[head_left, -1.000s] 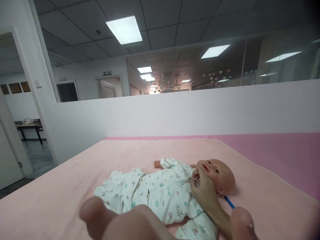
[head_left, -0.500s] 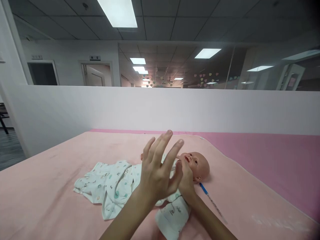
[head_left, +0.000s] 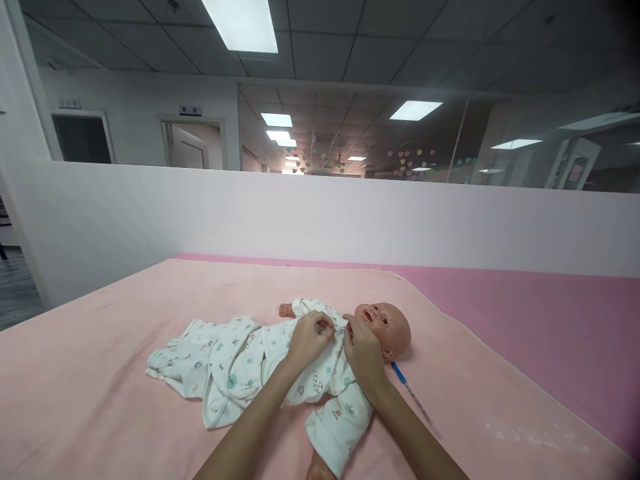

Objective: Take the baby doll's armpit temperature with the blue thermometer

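Note:
A baby doll lies on its back on a pink blanket, head to the right. It wears a white printed romper with small coloured motifs. My left hand and my right hand meet at the doll's neck. Both pinch the romper's collar, fingers closed on the cloth. The doll's far hand sticks out of its sleeve. A blue-tipped thin stick, like a thermometer or pen, lies on the blanket just right of the doll's head.
A darker pink surface extends to the right beyond the blanket. A low white partition wall runs behind the bed, with glass panels above it. Doorways stand at the far left.
My left hand, raised open near the camera before, has come down onto the doll's collar beside my right hand. The view has swung left and steadied.

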Motion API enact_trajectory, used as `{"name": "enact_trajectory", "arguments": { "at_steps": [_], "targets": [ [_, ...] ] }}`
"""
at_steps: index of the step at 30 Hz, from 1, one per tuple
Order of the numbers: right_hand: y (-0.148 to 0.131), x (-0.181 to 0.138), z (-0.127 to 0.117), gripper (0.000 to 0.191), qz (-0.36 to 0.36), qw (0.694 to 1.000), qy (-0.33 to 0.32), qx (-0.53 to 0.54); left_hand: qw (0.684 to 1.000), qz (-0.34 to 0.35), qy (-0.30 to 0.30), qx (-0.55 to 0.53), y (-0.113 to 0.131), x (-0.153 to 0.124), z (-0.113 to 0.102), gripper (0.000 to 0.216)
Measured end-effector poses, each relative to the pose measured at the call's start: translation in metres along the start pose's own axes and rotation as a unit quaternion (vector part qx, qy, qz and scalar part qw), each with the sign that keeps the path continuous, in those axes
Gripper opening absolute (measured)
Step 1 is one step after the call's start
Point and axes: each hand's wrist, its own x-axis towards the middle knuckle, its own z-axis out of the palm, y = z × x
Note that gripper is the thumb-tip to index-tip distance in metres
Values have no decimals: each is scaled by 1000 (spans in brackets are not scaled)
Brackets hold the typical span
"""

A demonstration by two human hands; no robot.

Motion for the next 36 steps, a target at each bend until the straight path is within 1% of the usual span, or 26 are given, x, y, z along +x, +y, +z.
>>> {"name": "enact_trajectory", "arguments": {
  "at_steps": [3, 7, 15, 18, 21, 25, 28, 32, 36],
  "targets": [
    [-1, 0, -1, 21, 5, 1000, -3, 22, 1000, -10, 16, -17, 1, -3, -1, 14],
    [-3, 1, -3, 17, 29, 999, -6, 30, 999, -3, 21, -25, 1, -6, -1, 12],
    [-4, 1, -3, 23, 26, 1000, 3, 13, 994, -49, 22, -91, -1, -4, -6, 11],
    [-2, 1, -2, 23, 25, 1000, 1, 18, 993, -69, 24, -97, -4, -2, -14, 10],
    [0, 1, -1, 25, 22, 999, 5, 26, 992, -80, 34, -91, -10, -2, -26, 9],
    [1, 2, -1, 24, 7, 999, 18, 51, 991, -100, 45, -77, -21, -8, -43, 5],
    [-2, 3, -1, 23, -1, 998, 32, 56, 990, -103, 44, -88, -26, -14, -49, 6],
    [-7, 1, -2, 23, -11, 998, 28, 58, 985, -97, 92, -109, -25, -19, -50, 6],
    [-12, -1, -4, 22, -6, 998, 10, 69, 976, -114, 127, -138, -21, -21, -52, 10]
  ]
}}
